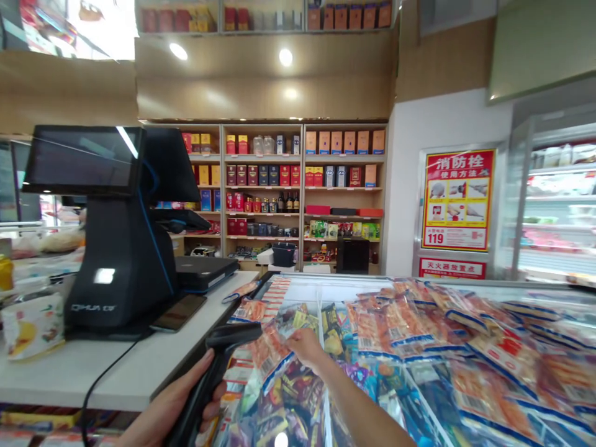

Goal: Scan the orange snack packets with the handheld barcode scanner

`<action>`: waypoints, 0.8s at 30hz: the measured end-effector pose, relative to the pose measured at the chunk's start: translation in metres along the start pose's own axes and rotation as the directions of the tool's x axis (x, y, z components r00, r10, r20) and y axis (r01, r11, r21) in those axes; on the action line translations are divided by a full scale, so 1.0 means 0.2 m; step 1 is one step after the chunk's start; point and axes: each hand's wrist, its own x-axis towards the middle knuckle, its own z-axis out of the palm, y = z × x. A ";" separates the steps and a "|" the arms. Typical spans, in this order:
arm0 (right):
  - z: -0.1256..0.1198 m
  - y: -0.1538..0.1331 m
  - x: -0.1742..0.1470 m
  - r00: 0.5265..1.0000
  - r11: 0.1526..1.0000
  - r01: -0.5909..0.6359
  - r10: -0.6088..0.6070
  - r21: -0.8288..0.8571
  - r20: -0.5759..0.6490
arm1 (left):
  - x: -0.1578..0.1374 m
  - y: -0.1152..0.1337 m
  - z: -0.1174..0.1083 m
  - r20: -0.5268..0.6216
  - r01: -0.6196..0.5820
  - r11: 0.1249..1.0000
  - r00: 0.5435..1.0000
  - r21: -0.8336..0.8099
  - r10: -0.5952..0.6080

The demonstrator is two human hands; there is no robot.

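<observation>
Clear packet of orange-coloured food, blue along its lower edge, is pinched at its right side by a person's right grip over the left end of a display case; the left grip is wrapped around a black handheld scanner, its head just beside the packet. Whether the two touch cannot be told.

The fingertip hold looks light, and slick film could let the packet slip among the goods below. Creases or glare might spoil a reading of its barcode, and a poor aim could catch one of the similar packets heaped to the right. A black cord drapes over the edge of the worktop; a pull on it could drag at the terminal.

Pale lettering on the terminal's base appears to read "QIHUA", with smaller characters too blurred to make out. On the wall, a red and yellow poster reads "消防栓 使用方法", instructions for a fire hydrant, with the number 119. A red sign beneath reads "灭火器放置点", marking a fire-extinguisher point. The packet's own print is illegible.
</observation>
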 end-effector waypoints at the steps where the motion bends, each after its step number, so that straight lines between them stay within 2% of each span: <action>1: -0.04 0.04 -0.01 0.999 1.000 -0.011 0.013 0.027 -0.051 | 0.01 0.00 0.02 0.020 0.030 0.999 0.999 0.011 -0.030; 4: -0.20 0.14 -0.05 0.963 0.997 -0.017 0.036 0.074 -0.266 | 0.01 -0.02 0.08 0.062 0.036 0.998 0.997 0.042 -0.039; 8: -0.44 0.24 -0.12 0.834 0.997 0.001 0.045 0.082 -0.550 | -0.03 -0.05 0.23 0.073 -0.030 0.996 0.997 0.082 0.024; 10: -0.53 0.29 -0.15 0.781 0.996 0.015 0.044 0.090 -0.623 | -0.05 -0.08 0.32 0.050 -0.025 0.990 0.999 0.138 0.018; 12: -0.60 0.35 -0.17 0.754 0.995 0.030 0.041 0.097 -0.656 | -0.06 -0.11 0.40 0.055 -0.030 0.984 0.998 0.173 0.021; 16: -0.68 0.43 -0.19 0.747 0.995 0.055 0.018 0.089 -0.665 | -0.06 -0.14 0.50 0.151 -0.041 0.980 0.988 0.197 0.012; 20: -0.71 0.46 -0.21 0.740 0.998 0.040 -0.002 0.041 -0.672 | -0.03 -0.17 0.56 0.178 -0.048 0.978 0.984 0.204 0.011; 24: -0.72 0.44 -0.22 0.774 1.000 -0.010 0.016 0.013 -0.633 | 0.00 -0.19 0.59 0.189 -0.049 0.969 0.982 0.243 0.002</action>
